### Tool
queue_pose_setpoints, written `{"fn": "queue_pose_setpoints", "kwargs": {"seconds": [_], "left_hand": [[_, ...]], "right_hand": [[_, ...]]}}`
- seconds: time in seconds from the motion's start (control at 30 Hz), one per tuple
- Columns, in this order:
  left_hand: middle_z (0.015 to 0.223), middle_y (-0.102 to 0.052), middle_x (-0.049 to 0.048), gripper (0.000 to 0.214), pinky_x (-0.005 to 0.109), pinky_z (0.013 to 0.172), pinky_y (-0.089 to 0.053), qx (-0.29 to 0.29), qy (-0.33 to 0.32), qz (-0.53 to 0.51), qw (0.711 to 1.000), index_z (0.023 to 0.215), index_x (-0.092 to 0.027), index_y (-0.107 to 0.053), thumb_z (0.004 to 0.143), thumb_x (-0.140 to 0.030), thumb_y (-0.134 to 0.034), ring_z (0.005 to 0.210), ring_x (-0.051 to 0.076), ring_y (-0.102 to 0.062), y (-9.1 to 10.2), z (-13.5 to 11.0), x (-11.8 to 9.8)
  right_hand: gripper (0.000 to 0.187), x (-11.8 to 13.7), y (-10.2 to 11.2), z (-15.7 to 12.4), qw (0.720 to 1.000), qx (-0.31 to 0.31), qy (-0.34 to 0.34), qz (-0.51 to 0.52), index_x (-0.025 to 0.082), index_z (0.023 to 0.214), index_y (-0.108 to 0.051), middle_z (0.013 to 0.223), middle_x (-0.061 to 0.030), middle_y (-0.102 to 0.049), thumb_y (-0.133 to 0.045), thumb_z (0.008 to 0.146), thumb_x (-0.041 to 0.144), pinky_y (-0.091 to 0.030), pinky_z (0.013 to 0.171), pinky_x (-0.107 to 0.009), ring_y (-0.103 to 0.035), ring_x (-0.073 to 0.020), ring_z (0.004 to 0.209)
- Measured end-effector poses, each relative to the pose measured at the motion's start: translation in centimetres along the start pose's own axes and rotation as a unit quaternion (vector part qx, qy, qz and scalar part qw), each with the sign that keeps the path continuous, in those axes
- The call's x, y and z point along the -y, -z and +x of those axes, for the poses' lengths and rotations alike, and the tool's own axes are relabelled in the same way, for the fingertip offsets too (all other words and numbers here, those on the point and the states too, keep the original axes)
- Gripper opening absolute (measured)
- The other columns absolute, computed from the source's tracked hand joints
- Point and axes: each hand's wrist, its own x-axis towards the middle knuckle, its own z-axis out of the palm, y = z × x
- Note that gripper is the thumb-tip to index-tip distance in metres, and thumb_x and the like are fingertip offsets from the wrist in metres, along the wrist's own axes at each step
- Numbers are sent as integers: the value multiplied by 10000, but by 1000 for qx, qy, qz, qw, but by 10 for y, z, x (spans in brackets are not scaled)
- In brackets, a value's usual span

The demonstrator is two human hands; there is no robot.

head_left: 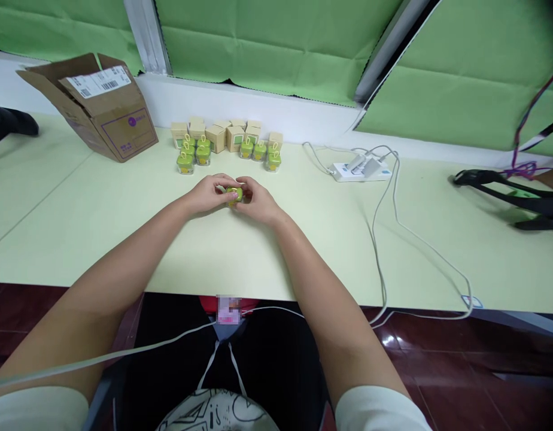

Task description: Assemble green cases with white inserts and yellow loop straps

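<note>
Between my two hands sits a small clear jar with a green lid (234, 194), low over the pale table. My left hand (212, 193) grips it from the left, its thumb across the front. From the right, the fingers of my right hand (257, 200) close round the same jar. Beyond my hands stand several matching jars with green lids and light loops on top, one group on the left (185, 163) and another on the right (259, 151). Small brown cardboard boxes (236, 137) stand in a row behind them.
A large open cardboard box (124, 129) stands at the back left. Right of the jars lies a white power strip (361, 170) with plugs and cables trailing over the table's front edge. Black objects lie at the far right (519, 194) and far left (16, 121).
</note>
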Motion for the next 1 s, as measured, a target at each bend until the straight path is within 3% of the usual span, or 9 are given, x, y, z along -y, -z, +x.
{"fn": "queue_pose_setpoints", "kwargs": {"seconds": [0.17,0.3,0.37,0.6,0.77,0.87,1.0], "left_hand": [[1227,-808,131,507,362,902,-577,-58,5,-23,998,1145,-163,-845,806,-539,-859,1097,253,-738,-5,2,5],[1226,-815,130,529,348,899,-576,-149,6,-47,988,1208,-164,-777,838,-541,-809,1110,236,-729,-3,6,16],[1186,-822,121,470,340,873,-573,-161,22,-32,986,1165,-166,-779,856,-520,-782,1077,229,-731,-2,8,21],[1122,-826,106,337,365,877,-579,-97,13,48,994,1106,-179,-801,924,-451,-719,1026,238,-738,-6,8,25],[1187,-822,118,314,388,933,-606,-68,-2,88,994,1119,-184,-793,950,-428,-689,1072,254,-754,-7,8,26],[1215,-813,122,309,411,1019,-614,-53,-11,95,994,1139,-184,-784,966,-421,-686,1084,250,-758,-8,8,25],[1190,-806,124,301,429,1045,-611,-45,-19,101,994,1128,-175,-778,970,-409,-675,1084,256,-760,-9,8,24]], "right_hand": [[537,7,1,-2,999,-30,25,-36,225,1302,-666,1361,-130,-767,-806,818,410,-606,1050,-470,-739,-266,1130],[432,16,10,-2,983,-55,-11,-176,203,1269,-714,1375,-137,-775,-809,866,326,-558,1144,-509,-717,-314,1238],[405,22,17,1,965,-49,-28,-255,185,1278,-727,1380,-142,-781,-795,898,311,-523,1190,-523,-684,-347,1310],[431,35,44,50,873,7,-56,-484,178,1306,-727,1394,-179,-786,-730,886,273,-519,1128,-617,-577,-458,1396],[446,31,61,89,808,20,-69,-585,122,1289,-751,1369,-226,-770,-687,888,306,-489,1150,-635,-548,-473,1420],[476,25,66,102,790,12,-69,-609,95,1293,-758,1423,-250,-727,-660,896,338,-480,1151,-640,-531,-483,1422],[514,18,69,109,788,7,-78,-611,90,1327,-740,1412,-268,-713,-638,897,353,-469,1147,-640,-514,-483,1406]]}}
